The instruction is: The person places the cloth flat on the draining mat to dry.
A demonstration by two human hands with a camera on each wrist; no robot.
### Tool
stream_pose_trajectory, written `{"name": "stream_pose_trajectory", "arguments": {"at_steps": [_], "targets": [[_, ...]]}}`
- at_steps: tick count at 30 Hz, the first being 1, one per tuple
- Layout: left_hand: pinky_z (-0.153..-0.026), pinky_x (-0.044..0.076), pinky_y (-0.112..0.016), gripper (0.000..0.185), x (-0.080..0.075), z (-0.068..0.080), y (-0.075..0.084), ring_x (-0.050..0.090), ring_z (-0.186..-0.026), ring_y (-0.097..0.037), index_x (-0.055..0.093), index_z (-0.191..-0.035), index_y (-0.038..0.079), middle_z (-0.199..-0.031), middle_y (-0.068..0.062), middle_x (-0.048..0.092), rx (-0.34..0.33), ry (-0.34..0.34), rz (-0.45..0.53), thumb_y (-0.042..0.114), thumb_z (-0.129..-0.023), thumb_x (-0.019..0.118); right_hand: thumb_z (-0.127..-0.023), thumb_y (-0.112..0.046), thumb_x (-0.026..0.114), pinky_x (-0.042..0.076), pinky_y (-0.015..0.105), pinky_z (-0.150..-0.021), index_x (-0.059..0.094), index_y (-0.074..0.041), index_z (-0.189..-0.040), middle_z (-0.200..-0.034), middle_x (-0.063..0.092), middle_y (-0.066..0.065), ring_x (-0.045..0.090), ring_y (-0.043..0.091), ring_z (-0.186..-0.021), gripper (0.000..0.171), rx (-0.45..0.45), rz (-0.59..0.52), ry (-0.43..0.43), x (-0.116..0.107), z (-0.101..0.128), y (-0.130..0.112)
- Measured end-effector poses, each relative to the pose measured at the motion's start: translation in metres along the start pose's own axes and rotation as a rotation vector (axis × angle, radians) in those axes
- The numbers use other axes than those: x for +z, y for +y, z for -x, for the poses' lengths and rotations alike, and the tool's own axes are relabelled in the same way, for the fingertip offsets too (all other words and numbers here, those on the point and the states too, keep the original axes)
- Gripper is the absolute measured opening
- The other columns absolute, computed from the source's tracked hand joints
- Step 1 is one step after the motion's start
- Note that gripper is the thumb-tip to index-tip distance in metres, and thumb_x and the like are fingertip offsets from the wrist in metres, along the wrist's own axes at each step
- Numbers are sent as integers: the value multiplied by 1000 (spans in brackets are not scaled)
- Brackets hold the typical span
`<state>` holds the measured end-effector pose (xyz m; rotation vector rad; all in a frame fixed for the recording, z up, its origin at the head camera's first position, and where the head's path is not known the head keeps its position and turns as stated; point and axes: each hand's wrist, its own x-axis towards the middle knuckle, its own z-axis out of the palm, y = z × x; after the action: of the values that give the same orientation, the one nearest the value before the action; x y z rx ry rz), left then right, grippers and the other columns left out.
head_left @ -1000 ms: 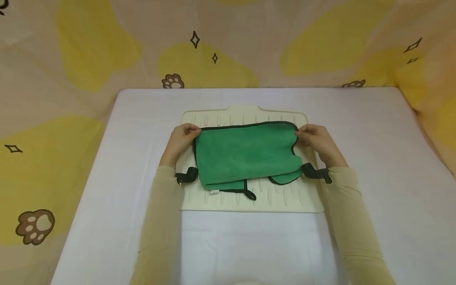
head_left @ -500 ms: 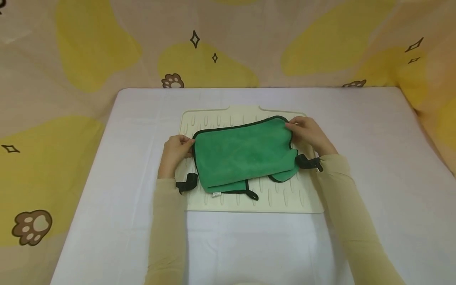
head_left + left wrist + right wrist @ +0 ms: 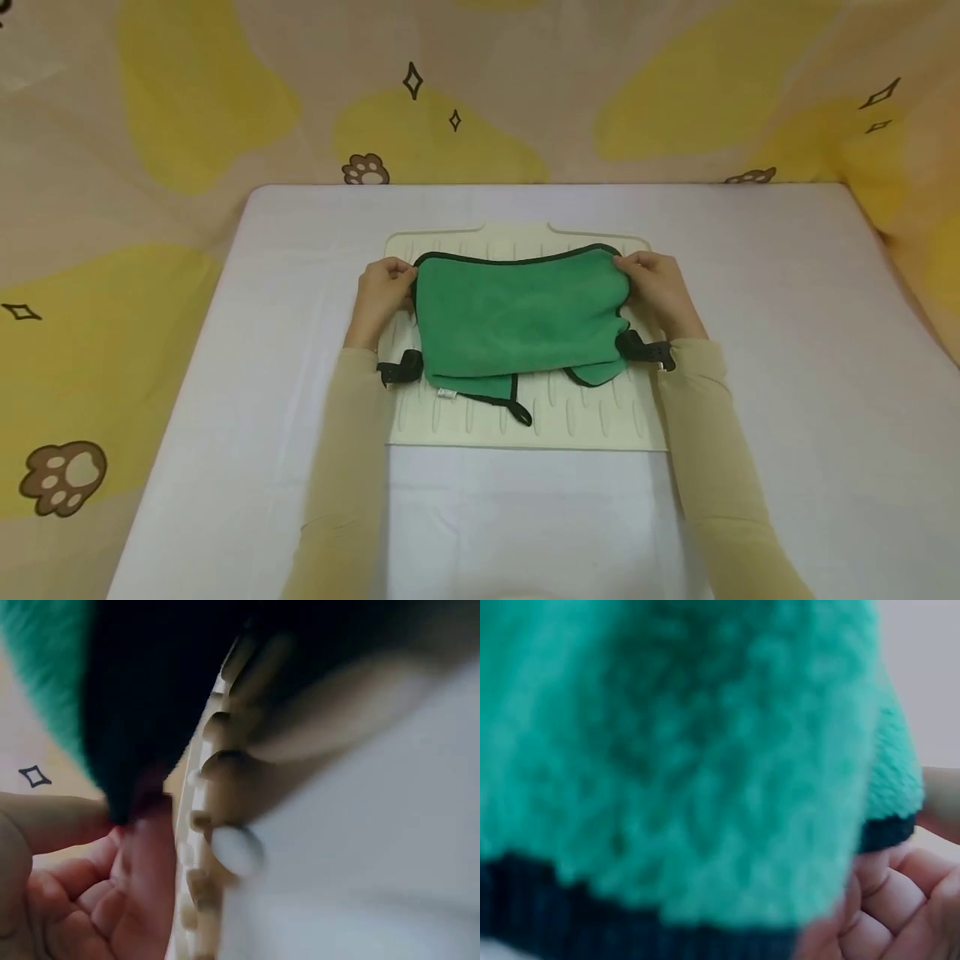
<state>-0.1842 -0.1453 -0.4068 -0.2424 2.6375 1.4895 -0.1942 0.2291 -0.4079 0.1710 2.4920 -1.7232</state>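
Over a cream mat [image 3: 585,429], a green cloth [image 3: 521,317] is pinched near its far corners by the left hand [image 3: 380,294] and right hand [image 3: 662,287], apparently so its dark edge is held spread.

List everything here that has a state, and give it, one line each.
Green towel: doubled over, held at both far corners, lower layer showing at the near side
Black hanging loop: sticking out, over the mat
White tag: exposed
Cream ribbed mat: on the table, partly covered
Left hand: pinching the towel's far left corner
Right hand: pinching its far right corner
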Motion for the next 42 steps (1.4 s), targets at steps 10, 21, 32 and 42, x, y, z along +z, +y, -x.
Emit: {"name": "stream_pose_trajectory", "arguments": {"at_steps": [10, 21, 32, 42], "targets": [[-50, 41, -18, 25, 7, -19, 11, 54, -51, -11, 65, -100, -3, -83, -11, 64, 38, 114, -46, 18, -97, 53, -94, -23, 60, 41, 19, -56, 63, -3, -79, -67, 52, -9, 46, 7, -66, 25, -19, -68, 101, 2, -9, -2], [-50, 42, -18, 27, 10, -23, 3, 53, -48, -5, 65, -103, -4, -87, -15, 65, -15, 116, -18, 20, -98, 52, -93, -21, 61, 40, 18, -59, 63, 7, -90, -69, 55, -11, 48, 6, -67, 29, -23, 18, 101, 2, -21, 1], [-62, 54, -24, 33, 6, 4, -1, 62, -58, -7, 61, -114, -4, -100, -19, 66, -78, -43, 72, 24, -99, 51, -94, -30, 58, 43, 22, -68, 65, 8, -100, -66, 62, -1, 57, 11, -66, 39, 23, 215, -127, -19, -5, -1], [-61, 55, -24, 29, 2, 27, -7, 61, -57, -9, 59, -112, -8, -84, -14, 65, -130, -163, 156, 16, -96, 55, -95, -20, 58, 48, 20, -69, 62, 11, -109, -79, 65, -1, 60, 9, -71, 35, -27, 219, -276, -26, 17, 6]]}}
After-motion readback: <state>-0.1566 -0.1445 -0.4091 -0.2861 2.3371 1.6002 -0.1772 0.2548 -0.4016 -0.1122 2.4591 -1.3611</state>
